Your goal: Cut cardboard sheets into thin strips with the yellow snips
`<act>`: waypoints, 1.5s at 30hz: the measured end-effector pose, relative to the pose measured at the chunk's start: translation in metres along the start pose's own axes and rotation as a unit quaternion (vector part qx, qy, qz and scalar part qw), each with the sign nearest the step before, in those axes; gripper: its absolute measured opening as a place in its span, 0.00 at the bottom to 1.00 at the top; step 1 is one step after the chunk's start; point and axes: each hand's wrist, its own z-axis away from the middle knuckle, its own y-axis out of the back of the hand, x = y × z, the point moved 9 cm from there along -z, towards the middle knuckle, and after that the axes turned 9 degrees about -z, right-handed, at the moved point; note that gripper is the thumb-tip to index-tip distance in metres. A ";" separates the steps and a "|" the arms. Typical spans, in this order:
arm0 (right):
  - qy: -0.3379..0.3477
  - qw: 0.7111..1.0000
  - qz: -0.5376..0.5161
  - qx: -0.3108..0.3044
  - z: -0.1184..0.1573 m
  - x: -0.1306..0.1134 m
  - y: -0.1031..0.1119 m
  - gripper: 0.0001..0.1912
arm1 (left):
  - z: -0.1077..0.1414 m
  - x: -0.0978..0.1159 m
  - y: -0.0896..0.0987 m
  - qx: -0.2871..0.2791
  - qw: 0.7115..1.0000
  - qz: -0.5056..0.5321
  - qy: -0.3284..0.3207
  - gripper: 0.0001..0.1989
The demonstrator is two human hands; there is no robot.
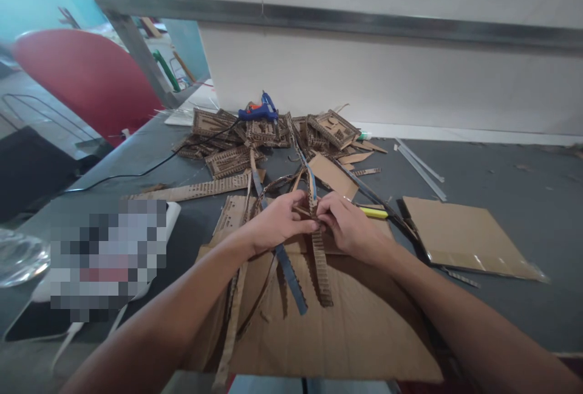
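Both hands meet over a large cardboard sheet (346,321) near the table's front. A narrow corrugated cardboard strip (321,266) runs between them, its lower end hanging over the sheet. My left hand (282,221) pinches the strip from the left, thumb and fingertips close together. From the right, my right hand (341,221) grips the same strip with bent fingers. A blue-faced strip (290,278) lies below my left hand, and more thin strips cross around both hands. Just right of my right hand is a yellow tool (374,212), partly hidden.
A blue glue gun (262,108) rests on piled cardboard pieces (228,160) at the back. A taped cardboard piece (469,236) and clear sticks (421,169) lie right. At left are a pixelated object (109,260), a cable and a red chair (86,78).
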 end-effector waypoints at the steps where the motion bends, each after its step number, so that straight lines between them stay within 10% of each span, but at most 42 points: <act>1: 0.000 1.000 0.001 0.001 0.000 0.000 0.000 0.09 | 0.000 0.000 -0.001 -0.001 1.000 0.001 -0.001 0.17; 45: 0.043 0.992 0.046 0.111 0.003 -0.011 0.022 0.08 | 0.002 0.003 -0.006 0.021 0.997 -0.070 0.039 0.14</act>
